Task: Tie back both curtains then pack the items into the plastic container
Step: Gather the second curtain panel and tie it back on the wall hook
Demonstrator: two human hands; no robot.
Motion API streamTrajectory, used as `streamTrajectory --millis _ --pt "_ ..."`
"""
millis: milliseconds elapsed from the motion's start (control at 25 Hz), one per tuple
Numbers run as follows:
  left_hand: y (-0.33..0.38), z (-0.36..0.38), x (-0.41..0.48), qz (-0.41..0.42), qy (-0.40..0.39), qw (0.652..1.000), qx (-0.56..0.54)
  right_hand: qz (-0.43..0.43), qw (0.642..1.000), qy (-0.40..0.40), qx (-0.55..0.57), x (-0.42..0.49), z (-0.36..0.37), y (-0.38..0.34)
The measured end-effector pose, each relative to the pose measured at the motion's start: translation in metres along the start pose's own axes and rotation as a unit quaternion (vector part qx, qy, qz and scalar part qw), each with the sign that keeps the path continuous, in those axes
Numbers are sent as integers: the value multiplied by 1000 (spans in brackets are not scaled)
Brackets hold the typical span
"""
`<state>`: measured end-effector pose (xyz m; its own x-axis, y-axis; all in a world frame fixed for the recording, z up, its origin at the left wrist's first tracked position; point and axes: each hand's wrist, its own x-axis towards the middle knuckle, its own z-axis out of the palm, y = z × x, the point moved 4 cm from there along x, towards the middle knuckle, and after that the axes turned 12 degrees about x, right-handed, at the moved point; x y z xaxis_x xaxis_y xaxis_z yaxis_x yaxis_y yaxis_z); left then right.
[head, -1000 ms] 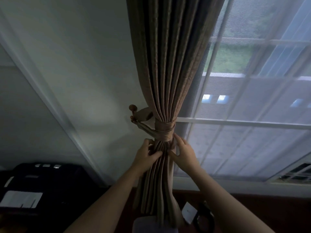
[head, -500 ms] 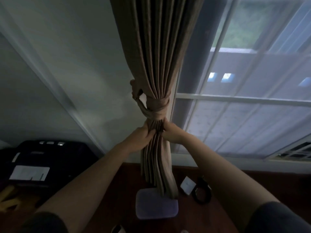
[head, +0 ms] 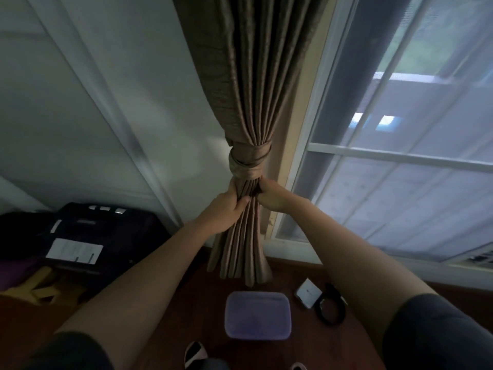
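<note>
- The curtain [head: 250, 108] hangs gathered beside the window frame, cinched by the tie-back [head: 249, 162]; judged best, tug the folds evenly downward below the tie-back, not sideways, so the wrap stays seated
- Left hand [head: 226, 206] clenches the pleats just below the tie-back; right hand [head: 270, 194] grips them opposite, both forearms raised
- Plastic container [head: 257, 315] sits well below the tie-back, on the dark tabletop

Brown pleated curtain [head: 250, 84] at frame centre, gathered and cinched by matching tieback [head: 249, 162], pleats flaring below. Translucent purple-lidded plastic container [head: 257, 315], shut, flat at lower centre.
</note>
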<state>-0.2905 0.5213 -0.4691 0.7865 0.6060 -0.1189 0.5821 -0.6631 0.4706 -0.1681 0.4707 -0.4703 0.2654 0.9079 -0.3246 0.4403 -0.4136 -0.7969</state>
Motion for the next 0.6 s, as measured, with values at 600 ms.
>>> streamTrajectory --millis 600 --pt "28 20 15 62 151 986 17 -109 962 245 -45 -60 -55 39"
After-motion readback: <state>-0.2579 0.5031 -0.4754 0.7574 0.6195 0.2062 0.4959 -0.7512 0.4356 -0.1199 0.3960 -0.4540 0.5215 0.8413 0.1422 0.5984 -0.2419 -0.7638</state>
